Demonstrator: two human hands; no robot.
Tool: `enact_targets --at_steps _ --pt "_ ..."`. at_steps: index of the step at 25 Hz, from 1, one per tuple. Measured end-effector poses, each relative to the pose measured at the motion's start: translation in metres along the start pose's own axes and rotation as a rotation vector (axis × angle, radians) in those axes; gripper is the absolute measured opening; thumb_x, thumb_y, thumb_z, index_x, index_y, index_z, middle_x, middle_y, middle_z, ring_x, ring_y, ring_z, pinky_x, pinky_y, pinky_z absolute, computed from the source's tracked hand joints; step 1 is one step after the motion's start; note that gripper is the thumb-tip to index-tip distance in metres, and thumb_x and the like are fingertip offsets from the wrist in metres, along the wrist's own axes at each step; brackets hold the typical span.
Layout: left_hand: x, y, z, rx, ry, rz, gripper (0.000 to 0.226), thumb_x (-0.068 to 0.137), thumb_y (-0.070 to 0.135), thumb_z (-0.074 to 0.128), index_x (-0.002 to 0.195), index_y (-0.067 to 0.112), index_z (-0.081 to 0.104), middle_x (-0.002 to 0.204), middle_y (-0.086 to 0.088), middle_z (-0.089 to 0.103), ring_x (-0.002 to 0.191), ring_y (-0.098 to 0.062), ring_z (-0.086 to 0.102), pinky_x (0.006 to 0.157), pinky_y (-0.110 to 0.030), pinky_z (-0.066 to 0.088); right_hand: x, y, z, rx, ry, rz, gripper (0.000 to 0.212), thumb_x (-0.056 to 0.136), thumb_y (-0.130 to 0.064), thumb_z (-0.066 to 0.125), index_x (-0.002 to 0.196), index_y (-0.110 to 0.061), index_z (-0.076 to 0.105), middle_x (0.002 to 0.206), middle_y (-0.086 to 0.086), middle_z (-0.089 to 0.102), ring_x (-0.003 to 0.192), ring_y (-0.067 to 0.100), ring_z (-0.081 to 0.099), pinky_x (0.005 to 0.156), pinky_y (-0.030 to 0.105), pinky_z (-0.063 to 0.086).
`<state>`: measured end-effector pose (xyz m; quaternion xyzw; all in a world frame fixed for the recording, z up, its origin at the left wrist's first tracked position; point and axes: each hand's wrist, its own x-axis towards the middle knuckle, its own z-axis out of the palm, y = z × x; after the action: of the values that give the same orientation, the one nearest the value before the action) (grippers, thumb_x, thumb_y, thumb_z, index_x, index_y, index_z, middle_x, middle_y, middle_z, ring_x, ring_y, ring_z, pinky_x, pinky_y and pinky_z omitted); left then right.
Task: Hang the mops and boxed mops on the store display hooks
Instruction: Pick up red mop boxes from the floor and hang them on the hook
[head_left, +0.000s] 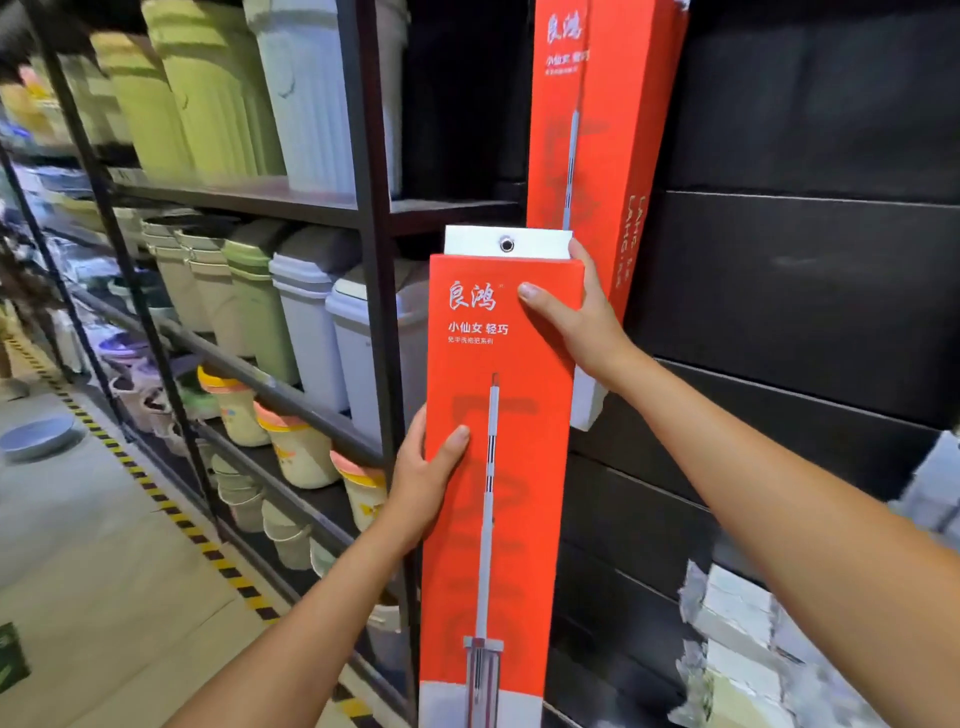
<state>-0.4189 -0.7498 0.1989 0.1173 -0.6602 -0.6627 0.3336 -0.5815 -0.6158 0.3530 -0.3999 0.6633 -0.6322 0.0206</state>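
Boxed mop (493, 467): a tall orange-red carton with a mop printed on its front, held upright between 2 hands in front of the display. The left hand (421, 483) grips the carton's left edge, lower down, with the thumb lying on the front face and the fingers curled round behind. The right hand (576, 317) grasps the upper right edge, thumb pressed on the front near the printed characters, fingers wrapped round the side up to the top corner. Just above the right thumb a white tab (467, 241) stands out of the carton's top, with 1 metal eyelet (507, 244) in its middle.

Above the right hand a second orange-red carton (608, 130) stands against the dark panel wall (805, 286); its top runs out of view, so how it is held up cannot be told. Below the right forearm lies a stack of white packs (737, 623), blurred.

Left of the left hand rises a black metal rack (374, 208). Its shelves carry white and green lidded bins (306, 306), and lower down small buckets (301, 452) with yellow and pink lids. Farther left, yellow-and-black tape (171, 514) runs along the floor beside the rack.
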Motion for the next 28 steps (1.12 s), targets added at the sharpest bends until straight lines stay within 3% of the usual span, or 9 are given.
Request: enact_targets --at_steps 5,7,10,16,19,22,28 --pt "0.07 0.034 0.005 -0.068 -0.144 0.096 0.051 0.094 0.048 0.069 0.139 0.029 0.054 0.127 0.0 0.074 0.114 -0.022 0.073 0.099 -0.047 0.06 0.053 -0.04 -0.012 -0.076 0.096 -0.095 0.106 0.08 -0.055 0.082 0.163 -0.031 0.019 0.138 -0.008 0.062 0.123 0.009 0.065 0.111 0.045 0.052" --pt "0.095 0.05 0.006 -0.106 -0.186 0.126 0.058 0.089 0.054 0.071 0.139 0.03 0.055 0.127 0.0 0.074 0.115 -0.023 0.073 0.101 -0.053 0.058 0.072 -0.059 -0.015 -0.097 0.132 -0.118 0.112 0.074 -0.064 0.084 0.161 -0.035 0.022 0.142 -0.005 0.062 0.126 0.013 0.065 0.111 0.048 0.052" --pt "0.128 0.08 0.007 -0.158 -0.219 0.162 0.051 0.09 0.051 0.074 0.135 0.032 0.059 0.125 0.0 0.075 0.113 -0.024 0.074 0.101 -0.055 0.057 0.098 -0.089 -0.021 -0.133 0.184 -0.166 0.113 0.066 -0.072 0.086 0.157 -0.045 0.026 0.144 -0.005 0.062 0.127 0.017 0.066 0.108 0.05 0.054" --pt "0.178 0.143 0.012 -0.211 -0.3 0.301 0.047 0.088 0.046 0.073 0.132 0.031 0.063 0.121 0.001 0.077 0.112 -0.022 0.075 0.101 -0.053 0.057 0.13 -0.16 -0.033 -0.232 0.247 -0.27 0.107 0.068 -0.074 0.083 0.154 -0.041 0.03 0.138 -0.006 0.067 0.121 0.018 0.07 0.106 0.052 0.055" --pt "0.192 0.169 0.017 -0.249 -0.335 0.339 0.045 0.088 0.048 0.075 0.13 0.034 0.064 0.121 0.002 0.077 0.111 -0.021 0.075 0.1 -0.051 0.058 0.14 -0.192 -0.038 -0.249 0.238 -0.347 0.097 0.075 -0.065 0.083 0.152 -0.035 0.034 0.133 -0.004 0.07 0.118 0.018 0.071 0.105 0.052 0.055" --pt "0.205 0.193 0.023 -0.284 -0.351 0.369 0.048 0.086 0.052 0.078 0.128 0.034 0.065 0.119 0.004 0.078 0.109 -0.019 0.076 0.099 -0.048 0.059 0.148 -0.219 -0.04 -0.275 0.262 -0.367 0.105 0.072 -0.069 0.082 0.156 -0.034 0.03 0.136 -0.006 0.068 0.121 0.016 0.07 0.105 0.05 0.055" --pt "0.224 0.215 0.031 -0.327 -0.386 0.378 0.051 0.084 0.052 0.079 0.128 0.03 0.065 0.117 0.0 0.079 0.106 -0.023 0.077 0.098 -0.052 0.059 0.159 -0.247 -0.041 -0.304 0.242 -0.42 0.067 0.085 -0.054 0.08 0.139 -0.036 0.047 0.123 -0.006 0.074 0.108 0.014 0.076 0.098 0.049 0.06"
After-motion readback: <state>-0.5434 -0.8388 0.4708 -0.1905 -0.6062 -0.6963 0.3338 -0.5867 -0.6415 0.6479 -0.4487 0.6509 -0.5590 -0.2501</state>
